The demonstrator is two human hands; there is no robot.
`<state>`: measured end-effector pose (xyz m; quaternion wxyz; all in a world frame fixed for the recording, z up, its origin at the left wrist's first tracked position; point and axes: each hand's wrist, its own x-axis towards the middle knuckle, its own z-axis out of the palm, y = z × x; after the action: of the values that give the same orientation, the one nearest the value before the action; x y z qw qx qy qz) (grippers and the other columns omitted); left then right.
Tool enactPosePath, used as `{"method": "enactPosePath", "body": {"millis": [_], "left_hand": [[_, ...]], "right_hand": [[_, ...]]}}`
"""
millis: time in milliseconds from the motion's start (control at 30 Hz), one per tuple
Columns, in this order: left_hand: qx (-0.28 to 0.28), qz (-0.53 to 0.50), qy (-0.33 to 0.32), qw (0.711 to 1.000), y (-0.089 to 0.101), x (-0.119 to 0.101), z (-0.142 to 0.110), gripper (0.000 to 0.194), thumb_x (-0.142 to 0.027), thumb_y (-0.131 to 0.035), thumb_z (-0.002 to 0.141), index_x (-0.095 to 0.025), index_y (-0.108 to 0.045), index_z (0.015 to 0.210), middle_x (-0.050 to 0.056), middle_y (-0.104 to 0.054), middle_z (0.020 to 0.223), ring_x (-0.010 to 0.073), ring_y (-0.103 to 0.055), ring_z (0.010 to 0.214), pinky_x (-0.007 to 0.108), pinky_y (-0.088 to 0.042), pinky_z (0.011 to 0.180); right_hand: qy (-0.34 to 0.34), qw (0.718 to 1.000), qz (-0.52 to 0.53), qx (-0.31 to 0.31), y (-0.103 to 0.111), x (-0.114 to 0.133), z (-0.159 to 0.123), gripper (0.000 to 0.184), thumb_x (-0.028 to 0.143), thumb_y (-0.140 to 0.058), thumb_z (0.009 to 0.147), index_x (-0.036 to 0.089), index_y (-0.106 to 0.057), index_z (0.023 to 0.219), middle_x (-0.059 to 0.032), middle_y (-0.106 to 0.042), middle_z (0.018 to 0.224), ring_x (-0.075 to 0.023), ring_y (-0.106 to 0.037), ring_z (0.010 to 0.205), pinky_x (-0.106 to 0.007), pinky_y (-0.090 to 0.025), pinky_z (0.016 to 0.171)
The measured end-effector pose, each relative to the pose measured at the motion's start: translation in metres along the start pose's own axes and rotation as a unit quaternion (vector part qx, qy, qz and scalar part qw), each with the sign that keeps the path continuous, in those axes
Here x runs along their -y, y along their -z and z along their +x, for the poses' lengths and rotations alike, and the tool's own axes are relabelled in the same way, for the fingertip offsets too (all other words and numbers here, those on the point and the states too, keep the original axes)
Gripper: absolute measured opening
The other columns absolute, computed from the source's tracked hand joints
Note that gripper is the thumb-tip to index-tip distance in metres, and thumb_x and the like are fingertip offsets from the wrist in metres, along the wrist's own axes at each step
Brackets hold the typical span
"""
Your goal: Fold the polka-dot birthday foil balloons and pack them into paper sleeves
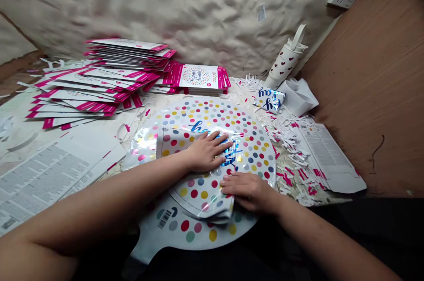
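Keep your spread left hand (207,152) and open right hand (248,191) pressing flat, gripping nothing, on the folded polka-dot foil balloon (195,190) lying on the table (142,111), smoothing evenly so no creases or trapped air remain
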<state>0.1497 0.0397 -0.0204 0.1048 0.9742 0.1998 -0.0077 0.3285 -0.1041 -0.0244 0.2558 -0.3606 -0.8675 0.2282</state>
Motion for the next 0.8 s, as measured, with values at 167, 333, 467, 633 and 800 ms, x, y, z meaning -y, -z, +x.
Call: {"method": "enactPosePath", "body": {"millis": [167, 333, 467, 633, 800], "left_hand": [[-0.017, 0.044, 0.079, 0.996, 0.005, 0.040, -0.053, 0.053, -0.046, -0.026, 0.092, -0.026, -0.023, 0.141, 0.005, -0.022, 0.148, 0.0261, -0.012, 0.138, 0.053, -0.001, 0.108], [-0.058, 0.049, 0.263, 0.962, 0.034, 0.078, -0.125, 0.048, -0.040, -0.031, 0.092, -0.022, -0.038, 0.136, 0.010, -0.032, 0.145, 0.0350, -0.022, 0.134, 0.062, -0.019, 0.102], [-0.264, 0.050, 0.217, 0.938, 0.042, 0.022, -0.122, 0.045, -0.031, -0.029, 0.092, -0.011, -0.044, 0.131, 0.014, -0.048, 0.133, 0.0232, -0.042, 0.125, 0.042, -0.035, 0.103], [-0.068, 0.018, 0.110, 0.991, -0.005, -0.052, -0.098, 0.067, -0.053, -0.034, 0.087, -0.005, -0.039, 0.134, 0.021, -0.038, 0.139, 0.0345, -0.032, 0.130, 0.049, -0.032, 0.103], [-0.041, -0.004, 0.122, 0.992, -0.029, -0.048, -0.103, 0.077, -0.060, -0.033, 0.084, -0.007, -0.031, 0.139, 0.021, -0.024, 0.145, 0.0356, -0.021, 0.134, 0.051, -0.024, 0.106]], "right_hand": [[-0.274, 0.951, 0.135, -0.038, 0.014, 0.003, 0.011, 0.029, 0.033, -0.042, 0.089, 0.017, -0.061, 0.073, -0.0007, -0.064, 0.068, -0.0133, -0.060, 0.064, -0.023, -0.049, 0.061], [-0.499, 0.806, 0.310, -0.069, 0.023, -0.010, 0.041, 0.029, 0.039, -0.048, 0.085, 0.017, -0.053, 0.067, 0.0034, -0.050, 0.053, -0.0098, -0.051, 0.049, -0.022, -0.048, 0.052], [-0.558, 0.767, 0.310, -0.064, 0.027, -0.022, 0.061, 0.021, 0.033, -0.045, 0.087, 0.018, -0.049, 0.073, 0.0030, -0.050, 0.049, -0.0112, -0.052, 0.043, -0.030, -0.053, 0.052], [-0.571, 0.786, 0.224, -0.075, 0.037, -0.014, 0.059, 0.015, 0.033, -0.051, 0.084, 0.018, -0.053, 0.087, -0.0016, -0.058, 0.057, -0.0187, -0.061, 0.056, -0.038, -0.055, 0.060], [-0.228, 0.954, -0.180, -0.078, 0.010, 0.022, 0.045, 0.035, 0.028, -0.052, 0.084, 0.016, -0.050, 0.117, -0.0167, -0.059, 0.115, -0.0312, -0.052, 0.111, -0.050, -0.041, 0.095]]}}
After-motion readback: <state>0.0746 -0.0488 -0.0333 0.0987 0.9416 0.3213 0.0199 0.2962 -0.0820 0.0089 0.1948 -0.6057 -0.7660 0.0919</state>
